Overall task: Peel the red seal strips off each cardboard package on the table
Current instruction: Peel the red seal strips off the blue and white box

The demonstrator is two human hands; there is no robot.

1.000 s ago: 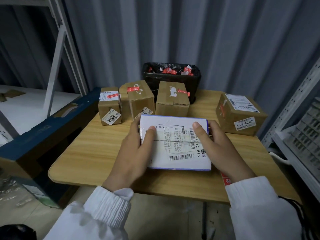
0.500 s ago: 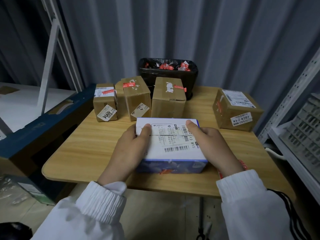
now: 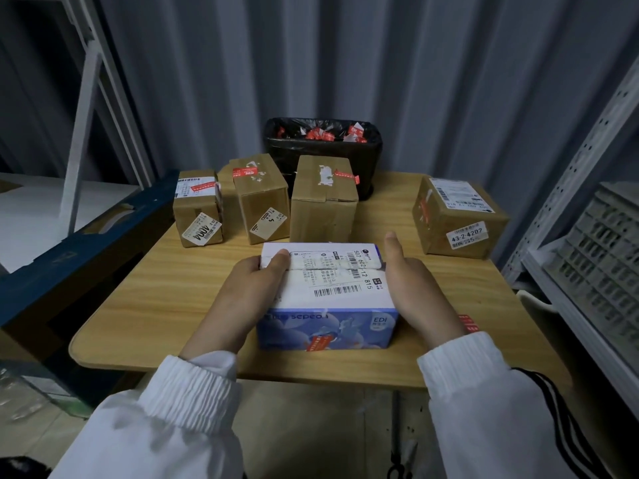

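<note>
A white and blue box (image 3: 332,271) with a shipping label on top rests on the wooden table (image 3: 155,305). A red seal strip (image 3: 320,342) shows on its near blue face. My left hand (image 3: 242,295) grips its left side, thumb curled over the top. My right hand (image 3: 418,295) lies against its right side, thumb straight and raised off the top. Three brown cardboard packages (image 3: 198,216), (image 3: 262,205), (image 3: 323,209) stand behind it, each with a red strip on top. A fourth package (image 3: 456,219) sits at the right with a red strip on its left side.
A black-lined bin (image 3: 323,146) holding several peeled red strips stands at the back of the table. A loose red strip (image 3: 468,323) lies by my right wrist. A blue carton (image 3: 86,243) borders the table's left, and grey shelving (image 3: 587,271) its right.
The box has tipped down, so that its blue front face with a red strip now shows. My right thumb has lifted off the top. My left hand has kept its hold.
</note>
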